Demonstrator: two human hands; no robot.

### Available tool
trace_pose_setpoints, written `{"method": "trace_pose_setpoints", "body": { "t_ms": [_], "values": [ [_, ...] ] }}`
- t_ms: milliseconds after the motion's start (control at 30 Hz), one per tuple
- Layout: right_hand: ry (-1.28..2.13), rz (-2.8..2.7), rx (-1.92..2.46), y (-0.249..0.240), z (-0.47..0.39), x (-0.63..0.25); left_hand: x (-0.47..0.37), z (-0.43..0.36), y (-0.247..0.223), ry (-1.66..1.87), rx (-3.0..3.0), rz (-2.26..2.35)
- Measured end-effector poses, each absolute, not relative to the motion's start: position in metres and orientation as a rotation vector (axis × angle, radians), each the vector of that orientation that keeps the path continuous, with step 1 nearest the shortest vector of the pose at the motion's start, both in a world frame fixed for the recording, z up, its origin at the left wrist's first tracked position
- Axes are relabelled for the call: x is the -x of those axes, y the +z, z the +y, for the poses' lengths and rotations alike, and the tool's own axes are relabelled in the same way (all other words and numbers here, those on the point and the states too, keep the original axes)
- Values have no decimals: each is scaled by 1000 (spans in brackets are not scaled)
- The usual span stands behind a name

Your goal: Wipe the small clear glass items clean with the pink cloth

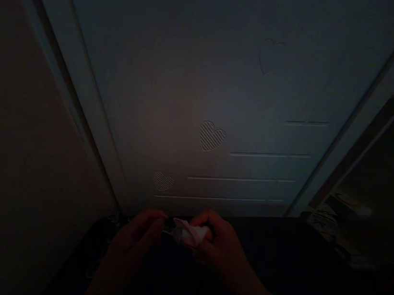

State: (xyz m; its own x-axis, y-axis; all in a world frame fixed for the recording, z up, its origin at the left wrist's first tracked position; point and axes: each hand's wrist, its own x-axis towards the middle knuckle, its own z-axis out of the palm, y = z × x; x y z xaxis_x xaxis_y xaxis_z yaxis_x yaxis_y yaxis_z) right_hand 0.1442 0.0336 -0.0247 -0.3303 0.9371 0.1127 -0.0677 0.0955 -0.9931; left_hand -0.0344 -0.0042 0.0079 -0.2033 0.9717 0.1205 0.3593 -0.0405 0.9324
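In dim light, my right hand (219,240) grips a small, crumpled pink-and-white cloth-like piece (191,234) between thumb and fingers. Its exact kind is too dark to tell. The piece's open, ruffled end points left. From that end a thin white strand (167,232) runs to my left hand (142,232), whose thumb and fingertips are pinched together on it. A short gap separates the two hands. Shadow hides the lower parts of both palms.
Ahead stands a pale panel door with grooved lines and heart shapes (212,136). A plain wall (37,146) rises on the left. Below the hands lies a dark surface (171,284). At the right, blurred items (349,206) sit by a dark frame.
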Motion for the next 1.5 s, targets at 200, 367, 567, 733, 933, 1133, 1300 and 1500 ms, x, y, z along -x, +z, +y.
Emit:
{"method": "trace_pose_setpoints", "body": {
  "t_ms": [200, 367, 567, 733, 933, 1133, 1300, 1500],
  "values": [
    [1425, -1554, 848, -22, 31, -147, 37, -6, 4, 1280, -1420, 1554],
    [1305, -1637, 785, -20, 30, -152, 36, -8, 0, 1304, -1415, 1528],
    [1404, -1546, 860, -19, 31, -151, 38, -12, -1, 1305, -1424, 1477],
    [1490, -1472, 921, -19, 31, -148, 42, -12, 1, 1288, -1445, 1468],
    [1538, -1384, 896, -22, 32, -145, 44, -12, -4, 1265, -1431, 1482],
    [1572, -1313, 885, -27, 34, -144, 45, -10, -6, 1241, -1499, 1448],
    [1665, -1310, 833, -29, 34, -144, 43, -11, -4, 1262, -1504, 1483],
    [1453, -1456, 926, -27, 33, -147, 44, -9, -4, 1267, -1543, 1520]
  ]
}}
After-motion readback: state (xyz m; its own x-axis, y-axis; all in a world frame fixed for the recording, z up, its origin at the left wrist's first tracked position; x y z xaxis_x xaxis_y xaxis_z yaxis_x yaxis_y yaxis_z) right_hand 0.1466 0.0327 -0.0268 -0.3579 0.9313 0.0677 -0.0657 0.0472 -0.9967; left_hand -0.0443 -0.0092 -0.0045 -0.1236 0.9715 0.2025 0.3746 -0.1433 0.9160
